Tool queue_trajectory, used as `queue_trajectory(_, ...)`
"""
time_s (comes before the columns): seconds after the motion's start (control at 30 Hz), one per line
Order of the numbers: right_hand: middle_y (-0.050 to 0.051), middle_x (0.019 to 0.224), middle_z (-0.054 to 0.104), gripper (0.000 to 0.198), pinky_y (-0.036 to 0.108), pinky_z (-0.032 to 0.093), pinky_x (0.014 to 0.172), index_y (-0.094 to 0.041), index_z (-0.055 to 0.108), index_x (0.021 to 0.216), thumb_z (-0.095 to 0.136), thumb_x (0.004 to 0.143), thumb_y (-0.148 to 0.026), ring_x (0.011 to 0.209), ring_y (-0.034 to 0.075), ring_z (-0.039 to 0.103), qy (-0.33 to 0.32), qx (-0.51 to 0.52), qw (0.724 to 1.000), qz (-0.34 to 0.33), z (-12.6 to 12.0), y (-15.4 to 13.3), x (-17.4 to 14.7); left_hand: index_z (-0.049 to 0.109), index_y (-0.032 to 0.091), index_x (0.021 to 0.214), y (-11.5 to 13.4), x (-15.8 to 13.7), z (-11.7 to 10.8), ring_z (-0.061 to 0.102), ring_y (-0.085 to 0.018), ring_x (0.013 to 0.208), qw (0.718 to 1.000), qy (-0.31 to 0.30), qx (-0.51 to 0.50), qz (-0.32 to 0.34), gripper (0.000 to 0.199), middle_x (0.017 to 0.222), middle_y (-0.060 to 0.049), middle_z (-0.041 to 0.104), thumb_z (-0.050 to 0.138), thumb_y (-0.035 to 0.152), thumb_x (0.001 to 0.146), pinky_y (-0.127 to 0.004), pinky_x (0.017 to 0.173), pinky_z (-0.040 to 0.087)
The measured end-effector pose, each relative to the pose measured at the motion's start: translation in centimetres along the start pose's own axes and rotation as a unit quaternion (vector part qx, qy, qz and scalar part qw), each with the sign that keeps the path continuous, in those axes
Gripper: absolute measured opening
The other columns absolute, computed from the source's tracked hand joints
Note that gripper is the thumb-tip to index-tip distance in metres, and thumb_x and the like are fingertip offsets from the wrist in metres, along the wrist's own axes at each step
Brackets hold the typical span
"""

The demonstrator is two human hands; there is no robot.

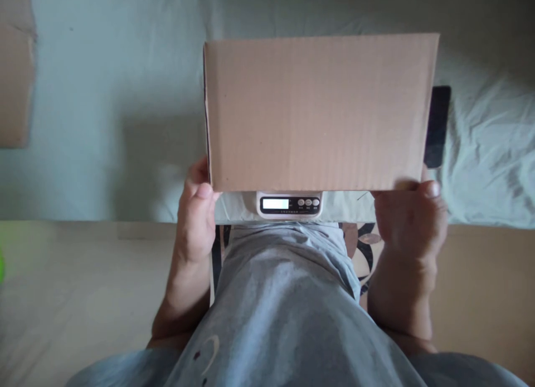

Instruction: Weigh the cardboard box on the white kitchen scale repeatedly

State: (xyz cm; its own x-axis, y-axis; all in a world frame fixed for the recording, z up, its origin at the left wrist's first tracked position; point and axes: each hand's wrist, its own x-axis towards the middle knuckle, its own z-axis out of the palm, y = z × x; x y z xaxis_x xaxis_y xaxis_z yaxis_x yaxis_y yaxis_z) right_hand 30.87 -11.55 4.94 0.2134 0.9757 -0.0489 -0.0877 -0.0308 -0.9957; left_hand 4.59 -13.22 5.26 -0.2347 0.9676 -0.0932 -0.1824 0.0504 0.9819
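Observation:
A brown cardboard box (320,114) fills the middle of the view, its plain flat top facing up. My left hand (196,211) grips its near left corner, the thumb at the edge and the other fingers mostly hidden behind the side. At the near right corner my right hand (412,214) holds the box too, with its fingers partly out of sight. Below the box's near edge a white digital scale (289,204) shows its lit display and several buttons. The rest of the scale is covered, and I cannot tell whether the box touches it.
A dark phone-like object (437,128) lies just right of the box, partly covered. Another piece of cardboard (14,86) is at the far left. The pale green cloth (154,58) covers the table, whose front edge runs just before my body.

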Motion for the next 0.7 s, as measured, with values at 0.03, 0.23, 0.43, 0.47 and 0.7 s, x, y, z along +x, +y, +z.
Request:
queue_trajectory(0.03, 0.004, 0.12, 0.07, 0.047, 0.062, 0.045, 0.108, -0.032, 0.068, 0.111, 0.048, 0.08, -0.062, 0.126, 0.031, 0.06, -0.002, 0.017, 1.0, 0.004, -0.2, -0.1, 0.1, 0.07, 0.032, 0.115, -0.1, 0.0, -0.1, 0.057, -0.026, 0.126, 1.0, 0.003, -0.001, 0.003, 0.036, 0.123, -0.002, 0.068, 0.057, 0.045, 0.084, -0.042, 0.103, 0.052)
queue_trajectory(0.23, -0.002, 0.13, 0.067, 0.048, 0.065, 0.034, 0.116, -0.035, 0.068, 0.116, 0.052, 0.079, -0.061, 0.14, 0.031, 0.048, 0.006, 0.046, 0.999, 0.005, -1.0, -0.7, 0.3, 0.067, 0.038, 0.121, -0.1, -0.1, -1.0, 0.049, -0.028, 0.135, 1.0, 0.01, 0.028, 0.002, 0.039, 0.134, 0.0, 0.061, 0.055, 0.046, 0.085, -0.045, 0.106, 0.049)
queue_trajectory(0.43, -0.002, 0.121, 0.072, 0.044, 0.058, 0.04, 0.113, -0.033, 0.072, 0.11, 0.053, 0.079, -0.059, 0.126, 0.028, 0.06, 0.039, 0.014, 0.999, -0.011, -1.1, -0.5, 0.3, 0.065, 0.034, 0.125, 0.0, -0.7, -1.3, 0.055, -0.025, 0.126, 0.998, 0.003, 0.061, 0.008, 0.043, 0.134, -0.003, 0.062, 0.054, 0.046, 0.086, -0.034, 0.085, 0.06)
queue_trajectory(0.47, -0.002, 0.117, 0.073, 0.042, 0.057, 0.041, 0.113, -0.033, 0.073, 0.107, 0.054, 0.079, -0.059, 0.123, 0.027, 0.062, 0.045, 0.013, 0.999, -0.015, -1.0, -0.5, 0.3, 0.065, 0.035, 0.126, 0.0, -0.8, -1.3, 0.057, -0.024, 0.124, 0.998, 0.003, 0.067, 0.009, 0.043, 0.133, -0.002, 0.063, 0.054, 0.045, 0.086, -0.033, 0.082, 0.06)
queue_trajectory(0.7, -0.002, 0.082, 0.069, 0.022, 0.043, 0.049, 0.101, -0.032, 0.075, 0.088, 0.064, 0.077, -0.048, 0.099, 0.02, 0.067, 0.043, 0.043, 0.998, -0.004, 0.2, -1.4, -0.3, 0.064, 0.041, 0.126, 0.5, -1.0, 0.0, 0.053, -0.028, 0.13, 0.997, -0.012, 0.079, -0.006, 0.042, 0.131, 0.002, 0.063, 0.062, 0.046, 0.084, -0.051, 0.117, 0.041)
